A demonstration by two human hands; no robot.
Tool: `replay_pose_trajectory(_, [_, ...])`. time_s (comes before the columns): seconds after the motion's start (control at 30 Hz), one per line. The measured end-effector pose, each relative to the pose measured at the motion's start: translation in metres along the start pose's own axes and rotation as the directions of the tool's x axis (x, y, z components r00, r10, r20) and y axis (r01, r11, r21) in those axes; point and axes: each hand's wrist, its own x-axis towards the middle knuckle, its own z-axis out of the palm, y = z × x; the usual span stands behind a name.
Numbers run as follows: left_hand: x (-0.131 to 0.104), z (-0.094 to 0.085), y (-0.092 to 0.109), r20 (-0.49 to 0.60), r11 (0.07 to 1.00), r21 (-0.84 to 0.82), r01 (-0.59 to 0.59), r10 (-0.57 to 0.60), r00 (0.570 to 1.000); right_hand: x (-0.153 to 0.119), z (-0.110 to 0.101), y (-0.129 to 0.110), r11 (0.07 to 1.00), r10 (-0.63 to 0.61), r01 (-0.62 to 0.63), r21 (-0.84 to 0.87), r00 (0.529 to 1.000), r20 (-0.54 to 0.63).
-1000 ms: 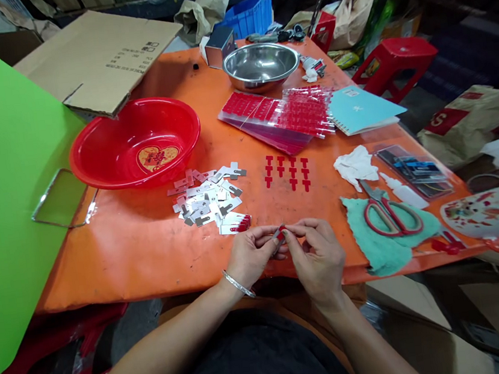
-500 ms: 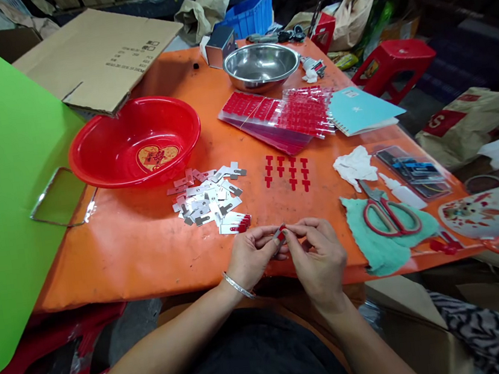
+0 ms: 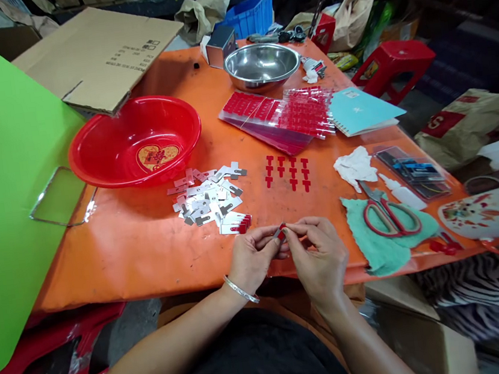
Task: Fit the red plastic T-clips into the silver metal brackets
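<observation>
Near the table's front edge, my left hand (image 3: 251,258) pinches a small metal plate with red film on it (image 3: 279,232) between thumb and fingers. My right hand (image 3: 319,257) is closed too, its thumb and fingertip pressed on the far end of the same plate. Just beyond my left hand lies a short row of metal plates with red tips (image 3: 238,223). Behind that is a loose heap of flat silver metal plates (image 3: 208,198). To the right of the heap, several red T-shaped stickers (image 3: 293,171) sit in columns on a clear sheet.
A red basin (image 3: 107,141) stands at the left, under a cardboard flap (image 3: 97,54). Sheets of red stickers (image 3: 262,109), a steel bowl (image 3: 262,67) and a blue notebook (image 3: 362,109) lie farther back. Scissors (image 3: 389,215) rest on a green cloth (image 3: 366,245), beside a mug (image 3: 480,213).
Both hands stay almost in place, still pinching the same small plate. My right hand has shifted very slightly. The items on the table have not moved.
</observation>
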Motion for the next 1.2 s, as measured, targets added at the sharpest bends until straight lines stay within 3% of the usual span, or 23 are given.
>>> replay_pose_trajectory(0.37, [-0.002,0.003,-0.002,-0.036,0.998,-0.062,-0.020,0.018,0.999,0.004,-0.001,-0.002,0.997,0.083,-0.083,-0.002,0.996,0.018])
replay_pose_trajectory(0.7, [-0.004,0.003,0.002,-0.036,0.998,-0.053,0.039,-0.041,0.998,0.013,-0.007,-0.002,0.956,0.259,-0.276,0.096,0.953,0.159])
replay_pose_trajectory(0.8, [-0.004,0.002,0.003,-0.046,0.996,-0.056,0.064,-0.066,0.997,0.016,-0.006,0.005,0.860,0.406,-0.453,0.235,0.886,0.222])
replay_pose_trajectory(0.93, [-0.005,0.000,0.005,-0.057,0.992,-0.072,0.104,-0.108,0.993,0.016,-0.006,0.010,0.629,0.469,-0.684,0.369,0.713,0.521])
replay_pose_trajectory(1.0, [-0.005,-0.001,0.006,-0.056,0.992,-0.069,0.109,-0.113,0.992,0.014,-0.005,0.010,0.542,0.481,-0.748,0.383,0.650,0.588])
replay_pose_trajectory(1.2, [-0.005,0.000,0.006,0.012,0.994,-0.017,0.104,-0.104,0.995,0.011,0.002,0.007,0.365,0.535,-0.810,0.459,0.586,0.609])
